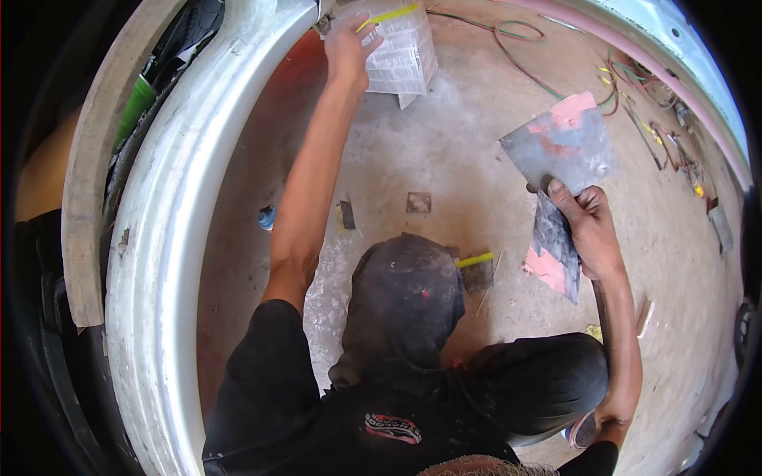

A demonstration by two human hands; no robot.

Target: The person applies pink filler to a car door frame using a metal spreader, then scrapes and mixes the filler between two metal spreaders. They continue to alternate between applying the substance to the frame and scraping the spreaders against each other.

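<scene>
The left hand point(348, 49), grip apart, is at the left edge of the yellow-taped printed newspaper point(399, 59). Below right of the newspaper, the right hand point(589, 226) clamps two flat, grey, pink-smeared plates point(567, 143).

We've got a dusty concrete floor point(381, 151) here, with white powdery patches and a reddish stain near the pale curved panel point(163, 214) on our left. Red and green hoses point(520, 32) loop across the far side, some tools point(686, 163) lie off to the right, and the light's kinda soft. We can't make out any walls.
</scene>
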